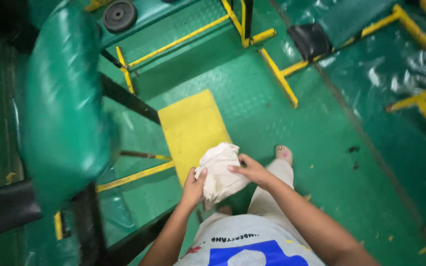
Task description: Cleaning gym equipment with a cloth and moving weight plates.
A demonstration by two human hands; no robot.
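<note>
Left hand (192, 189) and right hand (253, 170) both grasping a crumpled white cloth (221, 172), fingers clenched on it, above green floor (272, 123), green padded bench (65, 108) at left

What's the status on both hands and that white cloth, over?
Left hand grips the white cloth from below. Right hand pinches its top edge. Cloth bunched, held off the green floor. Green padded seat close on the left, not touching.

Both bare forearms are stretched forward and brought close together below the chest. The left hand (192, 187) is curled with its fingers closed in a grasp, while the right hand (252, 170) is held palm-down, fingers pinched.
</note>
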